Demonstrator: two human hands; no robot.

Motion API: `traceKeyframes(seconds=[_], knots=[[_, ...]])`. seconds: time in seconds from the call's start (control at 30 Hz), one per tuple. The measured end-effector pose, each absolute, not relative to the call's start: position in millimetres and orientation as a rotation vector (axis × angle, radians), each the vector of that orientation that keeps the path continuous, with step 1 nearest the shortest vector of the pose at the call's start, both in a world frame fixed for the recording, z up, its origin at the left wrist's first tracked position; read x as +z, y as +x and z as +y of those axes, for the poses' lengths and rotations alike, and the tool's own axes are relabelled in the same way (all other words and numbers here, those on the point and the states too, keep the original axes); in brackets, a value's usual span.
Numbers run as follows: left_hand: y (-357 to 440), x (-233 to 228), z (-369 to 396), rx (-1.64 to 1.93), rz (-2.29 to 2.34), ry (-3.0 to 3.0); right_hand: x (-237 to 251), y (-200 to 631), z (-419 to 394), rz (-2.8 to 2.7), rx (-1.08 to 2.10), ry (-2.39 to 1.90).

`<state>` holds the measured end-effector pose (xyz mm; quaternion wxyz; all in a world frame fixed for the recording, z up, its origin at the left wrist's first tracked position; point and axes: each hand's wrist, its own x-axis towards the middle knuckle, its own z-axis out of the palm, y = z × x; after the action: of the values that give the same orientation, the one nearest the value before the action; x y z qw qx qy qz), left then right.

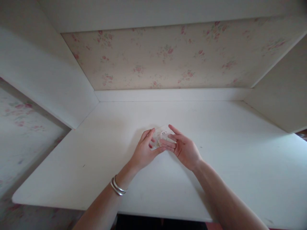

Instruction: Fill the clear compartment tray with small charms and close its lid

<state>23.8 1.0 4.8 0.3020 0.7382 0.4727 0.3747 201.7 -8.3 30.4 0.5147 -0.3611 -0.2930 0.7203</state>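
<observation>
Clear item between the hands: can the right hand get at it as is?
Probably yes: the right hand is at the clear item, nothing visibly blocking it; the left hand is at the other side.

A white worktop [105, 134] with a rounded near-left corner runs back to a low white strip [172, 95]. Above the strip, cream wallpaper [148, 60] carries sprays of pink roses. A pale left panel [48, 70] and right panel [280, 86] flank it, beneath an overhead board [153, 12]. A short dark mark [83, 165] lies toward the worktop's left side; more floral wall covering [19, 137] shows beyond.
</observation>
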Motion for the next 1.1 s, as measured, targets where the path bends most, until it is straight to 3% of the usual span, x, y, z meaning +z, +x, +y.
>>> traceKeyframes(seconds=[0.27,0.63,1.1], knots=[[18.6,-0.2,6.6,0.942,1.255,2.076,17.0,204.7,-3.7,-0.904,1.517,-1.045],[14.9,-10.0,7.4,0.930,1.234,2.186,2.8,209.5,1.5,-1.361,0.830,-1.460],[13.8,-9.1,6.7,0.759,1.283,2.155,-6.8,209.5,5.3,-1.550,0.737,-1.732]])
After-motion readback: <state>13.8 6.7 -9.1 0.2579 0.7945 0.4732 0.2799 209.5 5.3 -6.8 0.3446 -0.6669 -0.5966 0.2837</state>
